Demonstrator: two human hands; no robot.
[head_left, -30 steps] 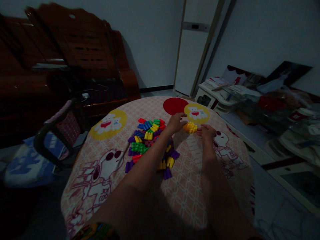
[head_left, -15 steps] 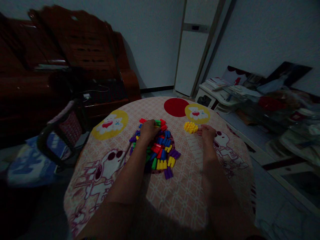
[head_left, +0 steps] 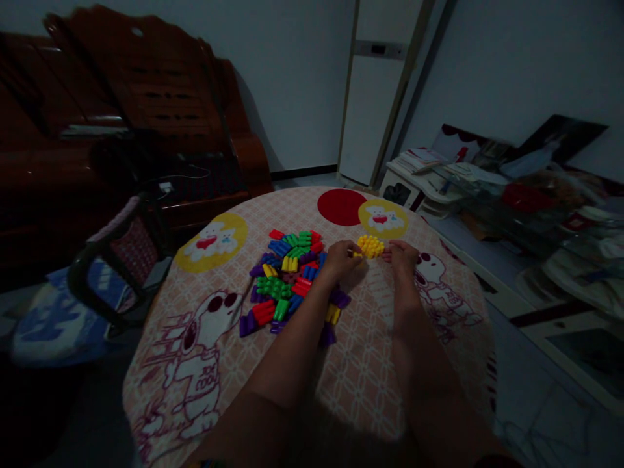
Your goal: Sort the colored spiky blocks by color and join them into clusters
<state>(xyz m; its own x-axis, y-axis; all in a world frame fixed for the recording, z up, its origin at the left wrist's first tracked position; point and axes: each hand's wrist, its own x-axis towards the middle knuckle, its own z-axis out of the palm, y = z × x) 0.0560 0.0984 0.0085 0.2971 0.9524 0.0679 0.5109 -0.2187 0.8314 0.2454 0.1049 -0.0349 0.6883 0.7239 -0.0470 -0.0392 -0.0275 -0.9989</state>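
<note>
In the head view, a yellow cluster of blocks (head_left: 370,246) is being kept between the two hands, over the far right part of the patterned tablecloth (head_left: 361,364). Its long axis is being pointed roughly from one hand to the other, sloping slightly toward the right. Its right end is being met by the fingertips of the right hand (head_left: 402,252), bent inward; whether it is being pinched or only steadied cannot be told. A small yellow block (head_left: 357,254) is apparently being pinched in the closed fingertips of the left hand (head_left: 341,258), just beside the cluster's left end; whether contact is being made cannot be told. The mixed pile of blocks (head_left: 290,264) is being partly hidden by the left forearm.
</note>
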